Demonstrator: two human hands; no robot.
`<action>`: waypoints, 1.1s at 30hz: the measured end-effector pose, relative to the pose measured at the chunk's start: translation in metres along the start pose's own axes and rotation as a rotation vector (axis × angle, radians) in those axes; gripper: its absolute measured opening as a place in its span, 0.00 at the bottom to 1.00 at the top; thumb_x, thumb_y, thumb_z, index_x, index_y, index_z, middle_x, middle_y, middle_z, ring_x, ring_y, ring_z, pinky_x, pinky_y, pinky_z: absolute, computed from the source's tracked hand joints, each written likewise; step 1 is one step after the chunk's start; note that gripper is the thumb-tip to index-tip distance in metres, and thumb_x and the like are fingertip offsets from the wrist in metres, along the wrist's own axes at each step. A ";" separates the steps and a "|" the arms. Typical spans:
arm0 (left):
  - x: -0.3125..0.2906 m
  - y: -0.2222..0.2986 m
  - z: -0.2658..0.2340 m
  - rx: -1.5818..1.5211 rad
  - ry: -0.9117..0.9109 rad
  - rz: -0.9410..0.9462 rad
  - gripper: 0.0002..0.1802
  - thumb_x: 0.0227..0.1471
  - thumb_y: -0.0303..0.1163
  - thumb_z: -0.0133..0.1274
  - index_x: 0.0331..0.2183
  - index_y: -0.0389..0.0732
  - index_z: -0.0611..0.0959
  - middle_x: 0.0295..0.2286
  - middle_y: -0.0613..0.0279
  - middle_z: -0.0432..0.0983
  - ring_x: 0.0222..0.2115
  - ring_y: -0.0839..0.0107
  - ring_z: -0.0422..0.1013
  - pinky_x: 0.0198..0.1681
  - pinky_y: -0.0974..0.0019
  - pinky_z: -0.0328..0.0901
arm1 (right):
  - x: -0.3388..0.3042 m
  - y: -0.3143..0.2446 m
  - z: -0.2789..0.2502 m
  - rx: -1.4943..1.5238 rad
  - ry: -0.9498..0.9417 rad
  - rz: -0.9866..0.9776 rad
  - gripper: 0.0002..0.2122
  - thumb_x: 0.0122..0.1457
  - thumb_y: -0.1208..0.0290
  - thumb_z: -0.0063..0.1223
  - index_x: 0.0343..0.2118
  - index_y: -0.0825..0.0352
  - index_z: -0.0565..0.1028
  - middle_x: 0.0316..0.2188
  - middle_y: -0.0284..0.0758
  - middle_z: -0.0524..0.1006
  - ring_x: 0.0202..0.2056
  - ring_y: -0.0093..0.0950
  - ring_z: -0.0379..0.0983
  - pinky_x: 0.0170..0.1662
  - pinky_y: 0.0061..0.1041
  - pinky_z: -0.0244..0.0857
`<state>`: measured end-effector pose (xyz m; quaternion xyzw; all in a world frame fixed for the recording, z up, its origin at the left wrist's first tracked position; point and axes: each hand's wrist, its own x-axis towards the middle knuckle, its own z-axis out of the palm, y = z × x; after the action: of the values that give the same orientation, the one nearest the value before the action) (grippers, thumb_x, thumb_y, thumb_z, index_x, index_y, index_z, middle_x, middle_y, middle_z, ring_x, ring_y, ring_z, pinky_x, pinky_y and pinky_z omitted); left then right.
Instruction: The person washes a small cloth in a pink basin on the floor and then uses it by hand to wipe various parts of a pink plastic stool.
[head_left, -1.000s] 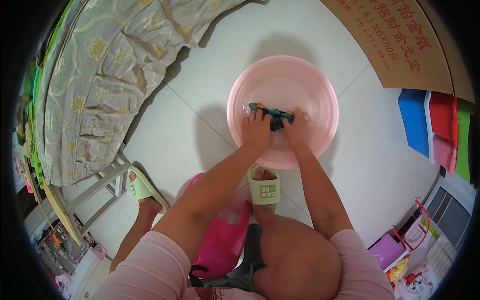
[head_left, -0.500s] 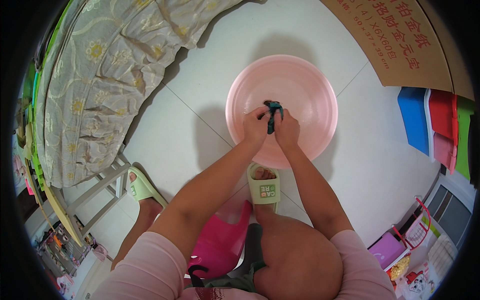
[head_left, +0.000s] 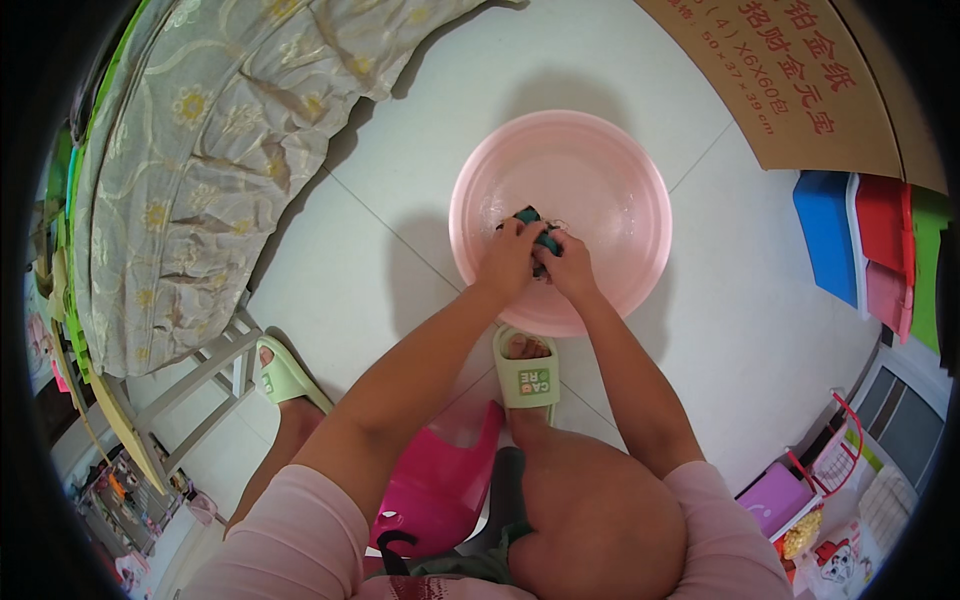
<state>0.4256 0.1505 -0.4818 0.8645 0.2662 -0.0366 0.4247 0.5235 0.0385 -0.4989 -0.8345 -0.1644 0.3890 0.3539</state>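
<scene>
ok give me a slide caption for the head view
The left hand and right hand hold a dark green cloth inside a round pink basin.

This is looking like a home. Left of the fingers (head_left: 512, 229), flowered cloth (head_left: 205, 190) is draping in folds; beneath them, a pink basin (head_left: 657, 228) is sitting on floor tiles (head_left: 740, 270). Closer in than the fingers, bare feet (head_left: 528, 345) are wearing green slippers (head_left: 508, 378); to the fingers' right, coloured bins (head_left: 826, 240) are standing near a cardboard box (head_left: 775, 80).
</scene>
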 end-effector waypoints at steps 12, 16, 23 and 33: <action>-0.008 0.020 -0.015 -0.469 0.144 -0.016 0.21 0.45 0.15 0.57 0.44 0.36 0.76 0.42 0.54 0.69 0.39 0.61 0.74 0.45 0.64 0.72 | -0.023 -0.025 -0.020 1.038 -0.203 0.164 0.09 0.63 0.64 0.50 0.39 0.64 0.75 0.28 0.30 0.75 0.26 0.20 0.71 0.26 0.21 0.65; -0.008 0.016 -0.016 -0.559 0.021 -0.087 0.19 0.45 0.15 0.56 0.43 0.35 0.76 0.41 0.54 0.70 0.39 0.61 0.74 0.44 0.64 0.71 | -0.027 -0.035 -0.026 1.052 -0.224 0.147 0.12 0.63 0.61 0.50 0.38 0.66 0.75 0.27 0.29 0.75 0.27 0.20 0.71 0.27 0.20 0.66; -0.025 0.039 -0.007 -0.423 0.381 0.038 0.13 0.46 0.21 0.58 0.37 0.34 0.76 0.37 0.54 0.72 0.34 0.57 0.74 0.38 0.60 0.69 | -0.028 -0.051 -0.006 1.058 0.054 0.421 0.22 0.60 0.54 0.54 0.47 0.68 0.65 0.36 0.36 0.72 0.38 0.26 0.71 0.40 0.30 0.69; -0.034 0.059 0.014 -0.460 0.425 -0.201 0.10 0.49 0.27 0.57 0.36 0.33 0.79 0.34 0.57 0.73 0.34 0.65 0.70 0.42 0.66 0.63 | -0.021 -0.053 -0.001 1.408 0.170 0.325 0.36 0.55 0.74 0.60 0.61 0.73 0.51 0.38 0.39 0.72 0.39 0.30 0.72 0.43 0.32 0.69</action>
<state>0.4278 0.0957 -0.4384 0.7036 0.4342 0.1641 0.5380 0.5113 0.0629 -0.4495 -0.4500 0.2793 0.3840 0.7563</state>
